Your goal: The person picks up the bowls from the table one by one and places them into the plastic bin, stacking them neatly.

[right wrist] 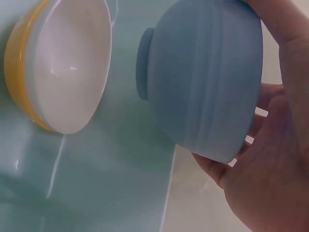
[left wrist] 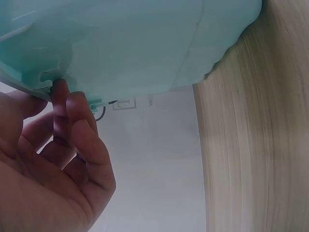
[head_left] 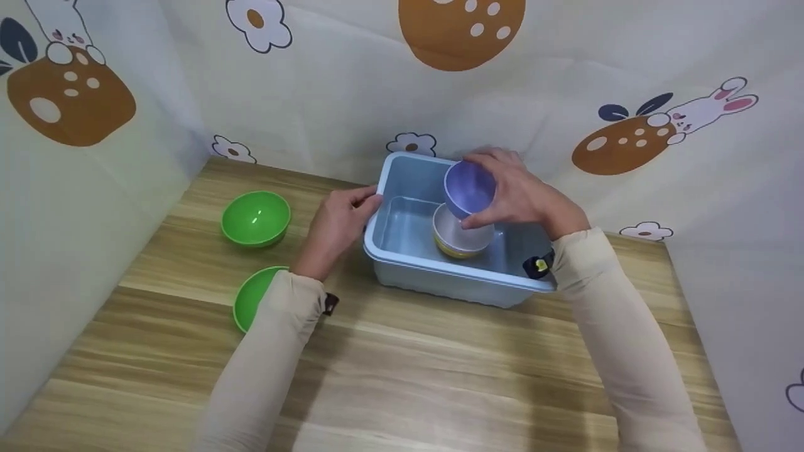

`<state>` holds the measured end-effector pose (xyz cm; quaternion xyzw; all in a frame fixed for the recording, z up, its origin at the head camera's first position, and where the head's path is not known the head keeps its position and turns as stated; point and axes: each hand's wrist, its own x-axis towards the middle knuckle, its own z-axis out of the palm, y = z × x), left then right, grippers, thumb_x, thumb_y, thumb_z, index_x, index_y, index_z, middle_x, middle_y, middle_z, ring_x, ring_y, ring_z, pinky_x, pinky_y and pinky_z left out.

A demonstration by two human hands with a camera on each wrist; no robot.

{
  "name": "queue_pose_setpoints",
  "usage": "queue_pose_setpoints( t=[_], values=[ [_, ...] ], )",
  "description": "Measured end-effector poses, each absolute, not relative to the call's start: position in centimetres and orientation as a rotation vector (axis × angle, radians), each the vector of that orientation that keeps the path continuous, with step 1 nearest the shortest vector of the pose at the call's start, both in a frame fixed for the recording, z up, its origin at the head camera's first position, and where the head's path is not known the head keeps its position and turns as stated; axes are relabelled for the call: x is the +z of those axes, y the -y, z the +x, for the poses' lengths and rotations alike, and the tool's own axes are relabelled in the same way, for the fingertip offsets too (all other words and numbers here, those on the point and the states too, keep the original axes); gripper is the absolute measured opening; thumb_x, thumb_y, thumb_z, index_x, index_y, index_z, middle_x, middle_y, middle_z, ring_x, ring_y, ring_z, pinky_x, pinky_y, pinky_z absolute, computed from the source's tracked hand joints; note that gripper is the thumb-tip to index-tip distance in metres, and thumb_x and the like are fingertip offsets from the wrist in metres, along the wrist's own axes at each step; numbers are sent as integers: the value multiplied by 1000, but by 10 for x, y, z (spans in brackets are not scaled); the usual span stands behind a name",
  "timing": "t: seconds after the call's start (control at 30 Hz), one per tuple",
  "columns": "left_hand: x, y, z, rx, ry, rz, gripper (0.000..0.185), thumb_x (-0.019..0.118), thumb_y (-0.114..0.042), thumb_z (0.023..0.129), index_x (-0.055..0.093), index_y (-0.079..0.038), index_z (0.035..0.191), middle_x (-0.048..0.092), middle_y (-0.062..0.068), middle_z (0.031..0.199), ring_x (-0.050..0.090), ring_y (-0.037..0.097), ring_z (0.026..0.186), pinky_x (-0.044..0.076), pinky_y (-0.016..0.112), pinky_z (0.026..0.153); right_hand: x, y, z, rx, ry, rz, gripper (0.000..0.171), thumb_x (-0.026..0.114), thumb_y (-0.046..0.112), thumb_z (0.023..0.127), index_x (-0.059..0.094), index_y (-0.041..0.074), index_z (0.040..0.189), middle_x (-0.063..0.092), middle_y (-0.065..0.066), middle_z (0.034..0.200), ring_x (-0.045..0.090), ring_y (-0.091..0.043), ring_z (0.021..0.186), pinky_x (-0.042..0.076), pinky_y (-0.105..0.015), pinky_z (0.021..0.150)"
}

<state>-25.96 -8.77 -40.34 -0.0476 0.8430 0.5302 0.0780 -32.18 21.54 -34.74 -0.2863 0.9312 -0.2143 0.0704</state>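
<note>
A pale blue plastic tub [head_left: 396, 257] stands on the wooden table. Inside it sits a bowl [head_left: 461, 240], white within and yellow outside, seen too in the right wrist view [right wrist: 63, 67]. My right hand [head_left: 518, 191] grips a lilac-blue bowl [head_left: 469, 187] by its rim, tilted above the white bowl; the same bowl fills the right wrist view [right wrist: 207, 82]. My left hand [head_left: 339, 223] rests at the tub's left edge, its fingertips [left wrist: 60, 94] curled under the tub's rim [left wrist: 43, 79].
Two green bowls lie left of the tub: one upright [head_left: 255, 218] near the back, another [head_left: 251, 298] partly hidden by my left sleeve. Patterned cloth walls close in the table on three sides. Bare wood [head_left: 408, 370] lies in front.
</note>
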Motion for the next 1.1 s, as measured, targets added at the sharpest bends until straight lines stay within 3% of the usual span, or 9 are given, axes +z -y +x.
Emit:
queue_pose_setpoints(
  t=[0.4, 0.77, 1.1],
  values=[
    [-404, 85, -258, 1578, -2520, -155, 46, 61, -39, 102, 56, -29, 147, 64, -1, 143, 66, 17, 112, 58, 36, 99, -362, -212, -323, -676, -2722, -886, 114, 95, 45, 64, 34, 25, 158, 35, -3, 158, 28, -28, 143, 45, -58, 108],
    [-405, 88, -257, 1611, -2538, -126, 44, 59, -40, 103, 58, -28, 145, 67, 1, 139, 67, 16, 105, 59, 32, 90, -368, -208, -322, -614, -2713, -868, 119, 94, 55, 62, 33, 25, 159, 29, -7, 163, 23, -32, 148, 41, -61, 112],
    [-405, 87, -258, 1622, -2495, -165, 44, 60, -41, 102, 57, -31, 145, 65, -1, 142, 67, 17, 107, 59, 32, 93, -377, -204, -324, -550, -2691, -882, 117, 95, 50, 63, 34, 21, 159, 36, -6, 157, 32, -31, 141, 44, -58, 110]
  ],
)
